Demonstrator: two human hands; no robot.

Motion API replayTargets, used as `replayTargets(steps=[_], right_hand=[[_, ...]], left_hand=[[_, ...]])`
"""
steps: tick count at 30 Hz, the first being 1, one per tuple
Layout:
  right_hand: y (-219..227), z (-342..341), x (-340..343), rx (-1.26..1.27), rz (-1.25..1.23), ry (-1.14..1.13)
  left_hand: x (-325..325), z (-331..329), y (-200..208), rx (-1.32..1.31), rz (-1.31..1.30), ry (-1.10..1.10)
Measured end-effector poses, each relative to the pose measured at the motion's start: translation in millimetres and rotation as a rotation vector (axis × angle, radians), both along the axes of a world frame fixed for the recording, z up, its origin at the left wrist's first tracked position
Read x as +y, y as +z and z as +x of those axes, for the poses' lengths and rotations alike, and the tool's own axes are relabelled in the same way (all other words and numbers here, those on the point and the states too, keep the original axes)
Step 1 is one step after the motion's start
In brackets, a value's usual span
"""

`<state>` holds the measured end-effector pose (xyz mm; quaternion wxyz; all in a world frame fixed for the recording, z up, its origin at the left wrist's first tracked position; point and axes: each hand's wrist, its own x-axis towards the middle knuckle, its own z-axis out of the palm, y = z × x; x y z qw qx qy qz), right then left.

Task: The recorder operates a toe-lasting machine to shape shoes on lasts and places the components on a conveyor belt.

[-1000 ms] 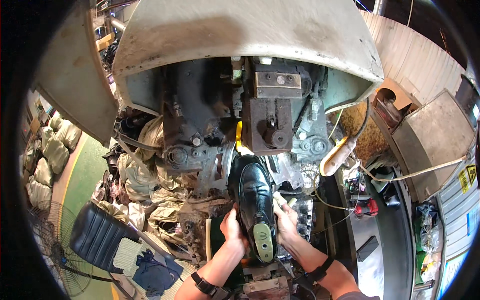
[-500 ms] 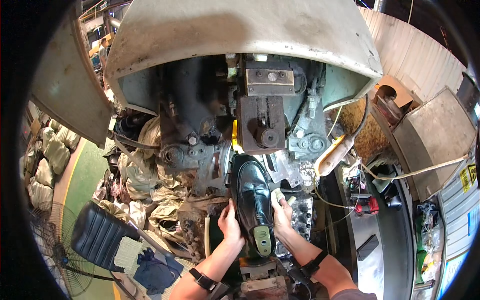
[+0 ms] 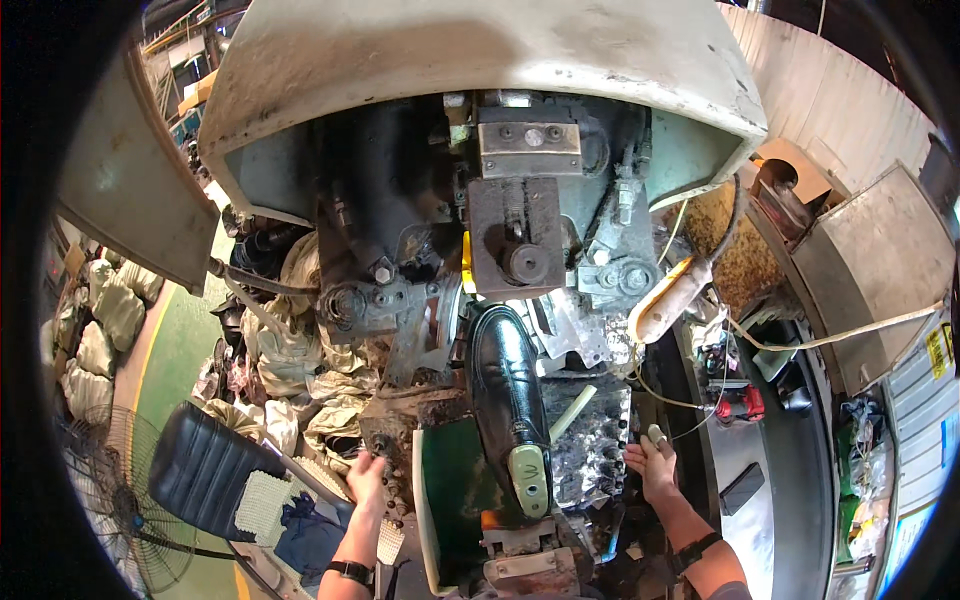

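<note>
A black leather shoe upper on a last stands in the machine, toe pointing away from me. The last's pale green heel end shows at its near end, above a metal support. Neither hand touches the shoe. My left hand is at the row of knobs on the machine's left side, fingers curled in; what they hold, if anything, is hidden. To the right of the shoe, my right hand is open beside the dark metal block, with pale covers on some fingertips. A pale stick lies on that block.
The machine's press head hangs just beyond the toe, under a large grey hood. A handled lamp-like tool hangs at right. A black chair and a fan stand at left. Cloth sacks are piled behind them.
Both hands have let go of the shoe and moved apart, the left to the knobs, the right outward. The shoe stays in the machine; the pale stick now lies on the block.
</note>
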<state>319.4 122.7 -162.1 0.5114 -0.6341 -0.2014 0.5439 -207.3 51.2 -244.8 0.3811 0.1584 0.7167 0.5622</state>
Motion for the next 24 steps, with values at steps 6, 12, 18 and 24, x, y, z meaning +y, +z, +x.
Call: replayTargets(steps=[6, 12, 18, 24], right_hand=[[-77.9, 77.5, -44.7, -0.259, -0.212, 0.028], [-199.1, 74.7, -110.1, 0.043, -0.586, 0.155], [-228.2, 74.2, -92.3, 0.233, -0.467, 0.134], [-176.7, 29.4, -63.3, 0.018, -0.25, 0.15]], left_hand=[[-62.5, -38.1, -22.3, 0.009, 0.031, 0.347], [-119.7, 5.5, -87.4, -0.265, -0.325, -0.182], [-117.7, 4.2, -83.5, 0.097, -0.442, -0.213], [-93.1, 19.5, -56.3, 0.139, -0.146, -0.402]])
